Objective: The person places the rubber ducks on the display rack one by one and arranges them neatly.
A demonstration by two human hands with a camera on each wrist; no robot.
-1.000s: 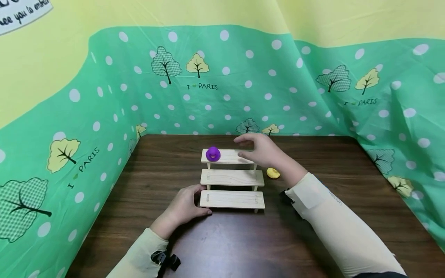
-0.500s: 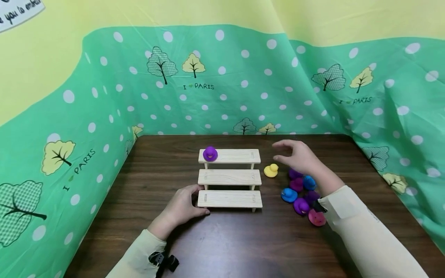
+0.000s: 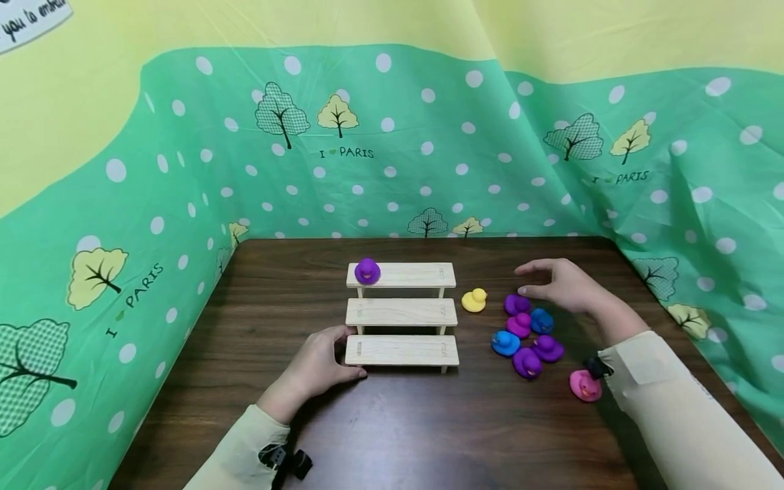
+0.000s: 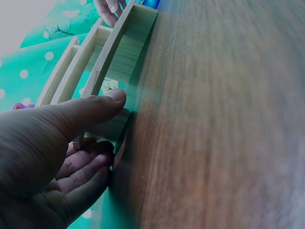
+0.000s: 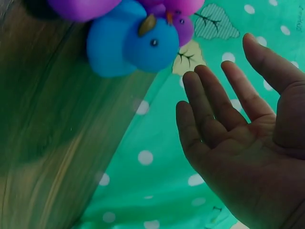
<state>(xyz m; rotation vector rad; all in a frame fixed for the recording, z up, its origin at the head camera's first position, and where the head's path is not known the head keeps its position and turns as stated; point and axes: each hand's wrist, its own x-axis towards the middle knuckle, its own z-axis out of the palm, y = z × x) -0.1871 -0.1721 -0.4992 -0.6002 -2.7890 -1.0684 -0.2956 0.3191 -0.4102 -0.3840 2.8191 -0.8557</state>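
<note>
Head: nine ducks [image 3: 518,325], three shelves [image 3: 401,312]

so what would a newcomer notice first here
Probably the bright cluster of toy ducks on the right of the dark table. Then the three-step wooden stand in the middle, gripped by the left hand, with one purple duck at the left end of its top step.

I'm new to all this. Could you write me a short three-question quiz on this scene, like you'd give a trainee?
1. What colour is the lone duck on the wooden stand?
2. True or false: the yellow duck is on the table, beside the wooden stand.
3. What does the left grip hold? A) the yellow duck; B) the wooden stand; C) nothing.

Key: 1. Purple; 2. True; 3. B.
</note>
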